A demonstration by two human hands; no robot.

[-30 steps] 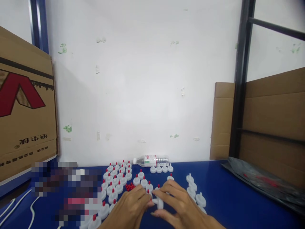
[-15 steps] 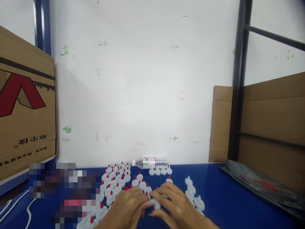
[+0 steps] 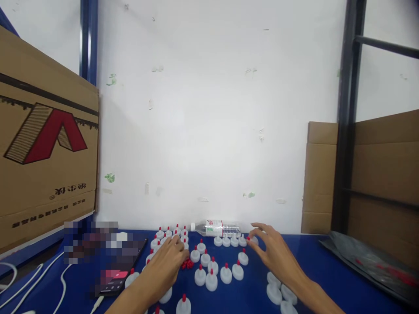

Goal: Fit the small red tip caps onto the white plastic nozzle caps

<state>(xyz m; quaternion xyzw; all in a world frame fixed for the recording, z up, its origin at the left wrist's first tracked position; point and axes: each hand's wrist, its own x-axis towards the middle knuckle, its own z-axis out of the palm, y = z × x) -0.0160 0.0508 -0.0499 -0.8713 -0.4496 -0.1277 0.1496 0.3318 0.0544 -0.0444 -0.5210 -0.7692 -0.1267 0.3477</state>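
Note:
Several white caps with red tips (image 3: 211,279) stand in rows on the blue table (image 3: 314,270). Plain white caps (image 3: 278,292) lie at the lower right. My left hand (image 3: 165,264) lies palm down over the left rows, its fingertips at a small heap of loose red tips (image 3: 187,264); its grip is hidden. My right hand (image 3: 275,253) reaches to the back row beside the lying water bottle (image 3: 216,227). Its thumb and finger pinch a red-tipped cap (image 3: 251,239) at that row's right end, the other fingers spread.
A phone (image 3: 114,277) and white cables (image 3: 19,288) lie at the left. A large cardboard box (image 3: 46,144) stands left, more cardboard (image 3: 386,165) and a black post (image 3: 347,117) right. A dark plastic bag (image 3: 369,261) lies on the table's right side.
My hands, together on one cap before, have parted. The right hand carried the cap to the back row; the left went to the red tips. The view shifted left.

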